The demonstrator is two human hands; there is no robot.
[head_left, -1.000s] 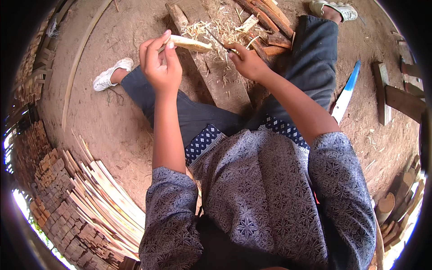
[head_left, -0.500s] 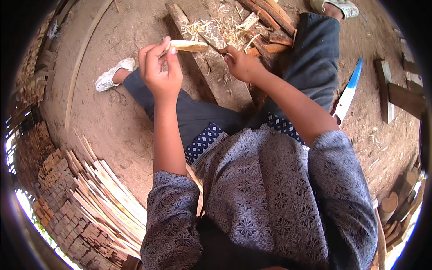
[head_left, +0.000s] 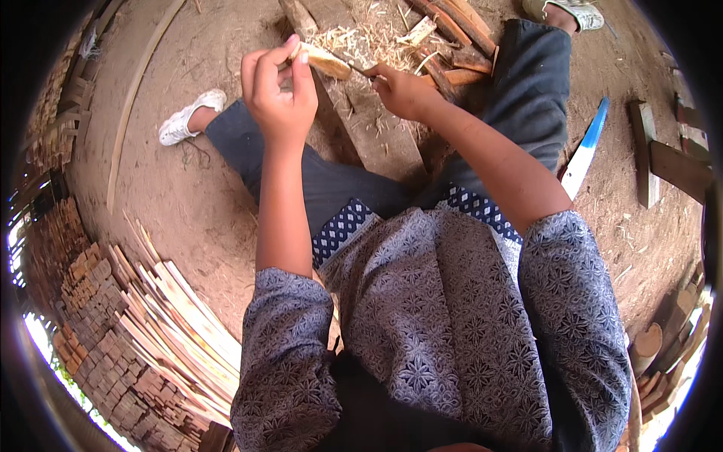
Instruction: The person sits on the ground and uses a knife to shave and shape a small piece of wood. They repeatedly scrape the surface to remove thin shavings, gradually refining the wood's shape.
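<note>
My left hand point(head_left: 280, 94) pinches one end of a short, pale carved piece of wood point(head_left: 325, 62) between thumb and fingertips. The piece points to the right and tilts slightly down. In my right hand point(head_left: 404, 92) is a thin, dark-bladed knife point(head_left: 361, 70), its handle mostly hidden by the closed fingers. The blade's tip lies close to the right end of the wood; whether they touch I cannot tell. Beneath both hands a wooden plank point(head_left: 388, 147) lies between my legs, with curled shavings point(head_left: 369, 38) scattered over its far part.
Reddish wood billets point(head_left: 452, 26) lie beyond my right hand. A saw blade with a blue tip point(head_left: 587, 151) rests on the dirt floor at the right, near a wooden frame point(head_left: 645, 154). Long pale strips point(head_left: 181, 316) and stacked blocks point(head_left: 113, 361) fill the lower left.
The left hand has moved slightly up and right, and the wood now tilts more downward to the right. The right hand with the knife has shifted slightly up and left.
</note>
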